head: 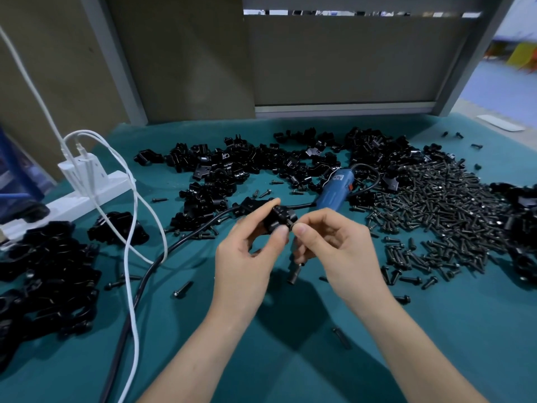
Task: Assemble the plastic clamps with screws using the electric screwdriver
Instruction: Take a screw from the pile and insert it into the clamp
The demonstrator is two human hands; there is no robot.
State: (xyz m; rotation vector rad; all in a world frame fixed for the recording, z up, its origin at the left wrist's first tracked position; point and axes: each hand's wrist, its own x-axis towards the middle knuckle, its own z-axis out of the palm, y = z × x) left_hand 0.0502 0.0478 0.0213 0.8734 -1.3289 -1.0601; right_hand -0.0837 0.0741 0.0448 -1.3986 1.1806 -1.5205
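While screw (290,224) is being seated by hand into clamp (277,218), held above table (436,344) centre, driving is judged not yet begun. Clamp gripped by left hand (247,257); screw pinched by right hand (340,248). Electric screwdriver (334,190) lies untouched just behind. Big heaps of clamp parts (247,161) and screws (436,216) lie unassembled.

Both forearms bare, entering from the lower edge and converging mid-frame. Left hand (250,251) raised, palm turned inward — thumb and forefinger pinch a black clamp (277,218), remaining fingers loosely curled. Right hand (334,248) just beside it — thumb and forefinger tips pinch a screw (291,225) at the clamp's side.
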